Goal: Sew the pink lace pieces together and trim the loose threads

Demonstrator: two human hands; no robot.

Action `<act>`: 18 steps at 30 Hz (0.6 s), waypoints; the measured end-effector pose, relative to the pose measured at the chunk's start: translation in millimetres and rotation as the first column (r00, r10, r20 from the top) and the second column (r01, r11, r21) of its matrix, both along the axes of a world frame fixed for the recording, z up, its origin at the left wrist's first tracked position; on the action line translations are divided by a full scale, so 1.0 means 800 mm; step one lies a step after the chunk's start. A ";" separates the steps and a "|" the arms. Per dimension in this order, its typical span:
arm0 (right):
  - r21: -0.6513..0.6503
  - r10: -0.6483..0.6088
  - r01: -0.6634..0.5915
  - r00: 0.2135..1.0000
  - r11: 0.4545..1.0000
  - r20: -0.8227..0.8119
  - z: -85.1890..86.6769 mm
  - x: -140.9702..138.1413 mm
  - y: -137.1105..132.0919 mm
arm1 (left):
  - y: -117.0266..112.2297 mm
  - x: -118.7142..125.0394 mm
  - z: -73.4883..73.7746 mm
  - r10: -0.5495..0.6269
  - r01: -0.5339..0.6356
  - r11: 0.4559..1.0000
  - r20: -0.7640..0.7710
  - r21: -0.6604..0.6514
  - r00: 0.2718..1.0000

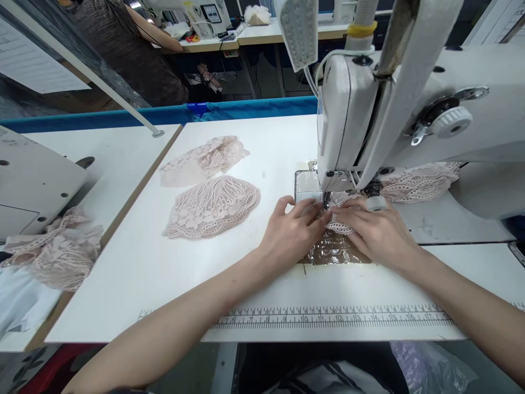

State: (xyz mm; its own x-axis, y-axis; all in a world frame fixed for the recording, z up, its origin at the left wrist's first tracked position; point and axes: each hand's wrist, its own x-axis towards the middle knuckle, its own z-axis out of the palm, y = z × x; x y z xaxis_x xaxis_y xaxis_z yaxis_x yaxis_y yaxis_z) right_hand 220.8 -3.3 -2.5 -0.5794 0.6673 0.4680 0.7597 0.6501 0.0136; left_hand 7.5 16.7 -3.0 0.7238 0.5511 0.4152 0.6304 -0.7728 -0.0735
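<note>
My left hand [292, 232] lies on the table with its fingers pressed onto a pale pink lace piece [342, 225] right at the needle of the white sewing machine [394, 109]. My right hand [379, 230] presses the same lace from the right, fingers flat and together, with a white band around one finger. The lace runs under the presser foot [327, 203] and comes out behind the machine [418, 183]. A shiny brown taped patch [336, 251] covers the table under both hands.
Two more pink lace pieces [211, 205] lie on the white table [229, 284] to the left. A bundle of lace [55, 251] sits at the far left. A printed ruler [328, 316] runs along the front edge. Another person [127, 49] works at the back.
</note>
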 end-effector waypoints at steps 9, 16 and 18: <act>0.019 -0.014 0.013 0.998 1.000 0.067 -0.001 0.001 -0.001 | -0.017 0.001 0.004 -0.025 0.025 0.998 -0.011 0.060 1.000; 0.065 0.057 -0.063 0.994 0.996 0.094 -0.001 0.003 -0.009 | -0.034 -0.001 0.009 -0.055 0.055 0.998 0.022 0.031 0.998; 0.053 0.068 -0.072 0.994 0.996 0.082 0.000 0.004 -0.010 | -0.033 -0.001 0.009 -0.056 0.056 0.998 0.033 0.004 0.998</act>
